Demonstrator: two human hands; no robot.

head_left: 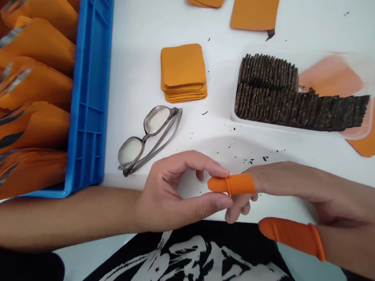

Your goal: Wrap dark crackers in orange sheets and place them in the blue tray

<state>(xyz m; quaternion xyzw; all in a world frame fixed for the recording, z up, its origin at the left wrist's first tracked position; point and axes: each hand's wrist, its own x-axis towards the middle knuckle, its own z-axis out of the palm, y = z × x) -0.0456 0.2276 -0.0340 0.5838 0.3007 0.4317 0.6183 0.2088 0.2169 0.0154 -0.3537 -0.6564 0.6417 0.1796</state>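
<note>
My left hand (171, 190) pinches with thumb and forefinger an orange rubber finger cot (232, 184) that sits on the index finger of my right hand (286, 193). My right hand reaches in from the right, its fingers held out; its thumb wears a second orange finger cot (292, 237). Both hands hover at the near edge of the white table (143, 36), above my black printed shirt.
A blue crate (90, 88) of orange pouches stands at the left. Folded grey glasses (149, 138) lie beside it. A stack of orange squares (182, 72) sits mid-table. A clear tray (305, 90) holds rows of dark squares. More orange squares (254, 11) lie at the back. Dark crumbs dot the table.
</note>
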